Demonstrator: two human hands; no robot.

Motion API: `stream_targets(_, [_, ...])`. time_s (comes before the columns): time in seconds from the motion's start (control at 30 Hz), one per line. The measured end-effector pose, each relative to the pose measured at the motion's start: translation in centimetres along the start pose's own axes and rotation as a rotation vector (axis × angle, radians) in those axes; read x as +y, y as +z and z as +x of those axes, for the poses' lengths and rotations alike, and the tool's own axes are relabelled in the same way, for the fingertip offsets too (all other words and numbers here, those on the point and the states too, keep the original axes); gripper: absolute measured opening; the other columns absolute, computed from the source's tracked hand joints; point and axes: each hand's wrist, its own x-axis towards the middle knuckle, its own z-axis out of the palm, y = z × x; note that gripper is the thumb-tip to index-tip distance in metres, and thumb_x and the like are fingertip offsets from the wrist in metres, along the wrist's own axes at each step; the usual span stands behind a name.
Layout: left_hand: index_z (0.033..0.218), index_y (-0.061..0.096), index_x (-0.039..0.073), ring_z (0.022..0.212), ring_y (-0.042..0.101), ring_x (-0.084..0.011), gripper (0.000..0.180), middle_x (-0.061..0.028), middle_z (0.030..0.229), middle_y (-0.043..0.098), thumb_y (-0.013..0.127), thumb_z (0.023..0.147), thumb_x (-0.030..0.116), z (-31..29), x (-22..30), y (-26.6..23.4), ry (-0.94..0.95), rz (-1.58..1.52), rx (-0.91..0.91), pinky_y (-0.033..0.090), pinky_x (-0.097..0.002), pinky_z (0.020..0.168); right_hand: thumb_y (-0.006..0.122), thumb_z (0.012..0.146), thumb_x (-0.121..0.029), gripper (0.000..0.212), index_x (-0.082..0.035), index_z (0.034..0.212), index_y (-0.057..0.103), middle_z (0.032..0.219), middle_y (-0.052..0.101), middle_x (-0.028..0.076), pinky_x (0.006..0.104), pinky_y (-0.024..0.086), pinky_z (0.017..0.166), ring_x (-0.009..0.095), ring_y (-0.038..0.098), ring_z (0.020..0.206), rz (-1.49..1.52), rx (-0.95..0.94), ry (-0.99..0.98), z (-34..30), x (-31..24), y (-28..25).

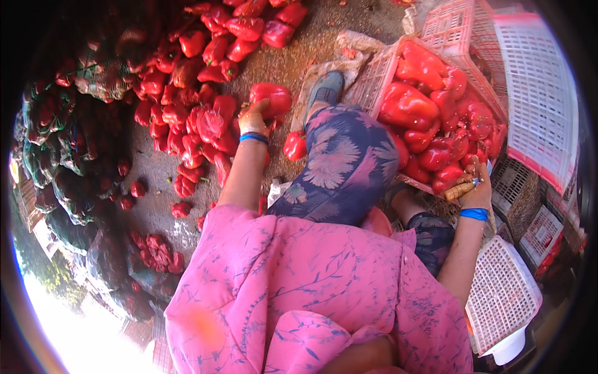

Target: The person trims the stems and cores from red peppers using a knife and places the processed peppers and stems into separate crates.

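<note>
My left hand (254, 119), with a blue band at the wrist, grips a red bell pepper (272, 98) at the edge of a large heap of red peppers (180, 118) on the ground. To the right, my right hand (476, 187) is beside the near corner of a pink plastic crate (380, 78) filled with red peppers (408, 106). Its fingers are curled, and what they hold, if anything, I cannot make out. A blue band circles that wrist too. One loose red pepper (295, 146) lies between my left forearm and my knee.
Dark net sacks (68, 187) of peppers are piled along the left. A white, red-edged crate (539, 93) and a pink crate (448, 28) stand at the upper right, with another white crate (501, 293) near my right elbow. My shoe (327, 87) rests beside a dirty cloth (358, 47).
</note>
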Motion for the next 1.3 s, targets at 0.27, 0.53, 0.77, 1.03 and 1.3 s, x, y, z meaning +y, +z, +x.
stream_targets(0.27, [0.109,0.062,-0.004,0.087,0.063,-0.0163,0.049,-0.008,0.094,0.067,0.081,0.068,0.015,-17.8,12.6,16.5,0.673,0.495,-0.759,0.052,-0.03,0.079,0.062,0.098,-0.027,0.034,-0.008,0.126,0.066,0.097,0.07,0.006,0.0231,0.046,0.05,0.008,0.057,0.058,-0.197,-0.193,-0.248,-4.0,0.1,9.1])
stream_targets(0.53, [0.119,0.059,-0.005,0.096,0.061,-0.0162,0.056,-0.0094,0.106,0.066,0.081,0.072,0.016,-32.6,5.1,27.7,0.777,0.786,-1.18,0.05,-0.0308,0.089,0.07,0.086,-0.059,0.07,-0.009,0.134,0.058,0.087,0.067,-0.001,0.0197,0.042,0.047,0.006,0.053,0.053,-0.141,-0.486,-0.447,-7.3,-1.8,9.6])
stream_targets(0.77, [0.115,0.057,-0.007,0.098,0.062,-0.0215,0.061,-0.0146,0.105,0.064,0.083,0.07,0.024,-34.4,0.7,29.7,0.909,0.75,-1.143,0.051,-0.0338,0.087,0.07,0.089,-0.051,0.058,-0.008,0.127,0.062,0.089,0.071,0.004,0.0247,0.045,0.046,0.009,0.059,0.055,-0.01,-0.417,-0.486,-6.6,-3.0,6.6])
stream_targets(1.03, [0.104,0.06,-0.007,0.086,0.063,-0.0222,0.053,-0.0155,0.096,0.065,0.083,0.067,0.022,-34.7,0.6,30.5,0.999,0.775,-1.029,0.052,-0.0343,0.075,0.063,0.094,-0.027,0.025,-0.002,0.092,0.068,0.076,0.067,0.018,0.0397,0.052,0.067,0.03,0.069,0.072,-0.543,0.24,-0.706,-6.7,-3.7,6.7])
stream_targets(1.3, [0.096,0.056,0.0,0.08,0.058,-0.0367,0.05,-0.0186,0.09,0.057,0.085,0.061,0.02,-34.7,0.5,31.4,1.69,0.773,-0.989,0.048,-0.0445,0.071,0.058,0.095,-0.027,0.027,-0.001,0.091,0.065,0.086,0.065,0.028,0.0542,0.05,0.072,0.046,0.064,0.085,-0.89,0.099,-0.788,-7.4,-3.9,8.9])
